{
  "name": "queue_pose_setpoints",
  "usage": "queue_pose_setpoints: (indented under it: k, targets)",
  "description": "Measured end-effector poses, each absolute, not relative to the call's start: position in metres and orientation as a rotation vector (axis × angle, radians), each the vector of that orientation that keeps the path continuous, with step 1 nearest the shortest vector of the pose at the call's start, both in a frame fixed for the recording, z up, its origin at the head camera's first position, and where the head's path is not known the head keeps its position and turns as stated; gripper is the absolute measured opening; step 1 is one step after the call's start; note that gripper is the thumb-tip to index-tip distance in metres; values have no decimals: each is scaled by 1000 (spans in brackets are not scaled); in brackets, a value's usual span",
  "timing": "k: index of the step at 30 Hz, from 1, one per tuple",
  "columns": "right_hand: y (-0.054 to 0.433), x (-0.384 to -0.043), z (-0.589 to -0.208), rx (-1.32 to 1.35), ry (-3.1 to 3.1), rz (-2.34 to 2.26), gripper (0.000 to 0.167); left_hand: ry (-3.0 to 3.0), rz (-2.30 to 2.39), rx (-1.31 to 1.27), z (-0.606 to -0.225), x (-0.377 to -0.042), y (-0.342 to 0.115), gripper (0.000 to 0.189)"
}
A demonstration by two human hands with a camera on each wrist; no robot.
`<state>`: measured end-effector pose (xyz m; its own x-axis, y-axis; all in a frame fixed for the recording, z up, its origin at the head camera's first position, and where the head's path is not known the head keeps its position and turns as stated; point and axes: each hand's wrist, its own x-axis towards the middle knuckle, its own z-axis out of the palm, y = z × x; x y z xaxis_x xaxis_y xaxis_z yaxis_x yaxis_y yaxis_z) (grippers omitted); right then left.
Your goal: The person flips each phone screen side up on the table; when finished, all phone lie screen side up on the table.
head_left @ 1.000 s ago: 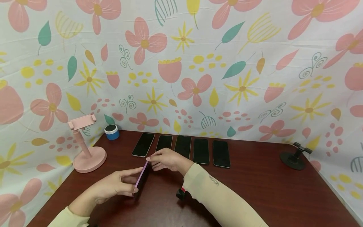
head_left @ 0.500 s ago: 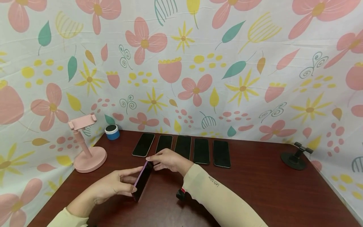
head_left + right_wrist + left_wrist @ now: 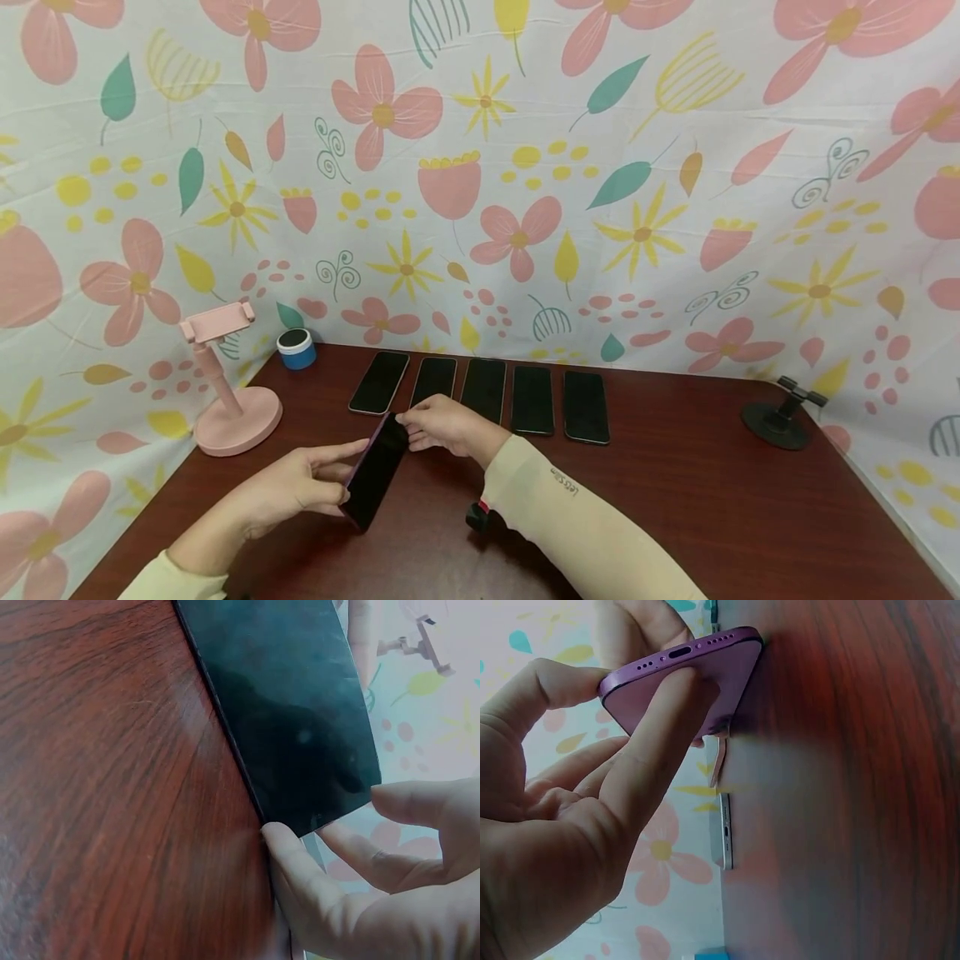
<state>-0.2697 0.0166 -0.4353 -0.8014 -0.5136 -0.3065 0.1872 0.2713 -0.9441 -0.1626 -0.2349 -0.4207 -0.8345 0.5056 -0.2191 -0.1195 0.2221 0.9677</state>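
Between both hands is a smartphone (image 3: 375, 475) with a purple frame and a dark screen. It stands tilted on a long side, low over the table, its screen facing right. My left hand (image 3: 288, 492) holds the near end between thumb and fingers; in the left wrist view the purple phone's end (image 3: 682, 654) shows its charging port. At the far end, my right hand (image 3: 442, 421) pinches the phone by its corners. The right wrist view shows fingertips (image 3: 279, 834) at the lower corner, beside the wood, and another finger at the upper corner of the screen (image 3: 292, 712).
Several dark phones, among them the leftmost phone (image 3: 379, 382) and the rightmost phone (image 3: 586, 407), lie in a row at the back of the brown table (image 3: 712, 500). A pink phone stand (image 3: 238, 417) and blue jar (image 3: 297, 353) are left; a black stand (image 3: 776, 421) is right.
The purple phone has tipped over to the left from nearly edge-on, so more of its screen shows. Both hands keep their hold; the left has shifted slightly left.
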Motion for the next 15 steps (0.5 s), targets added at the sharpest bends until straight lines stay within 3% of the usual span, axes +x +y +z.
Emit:
queue_pose_setpoints:
  k: [15]
  targets:
    - [15, -267, -439, -367, 2100, -1514, 32, 2136, 1511, 388, -420, -166, -243, 85]
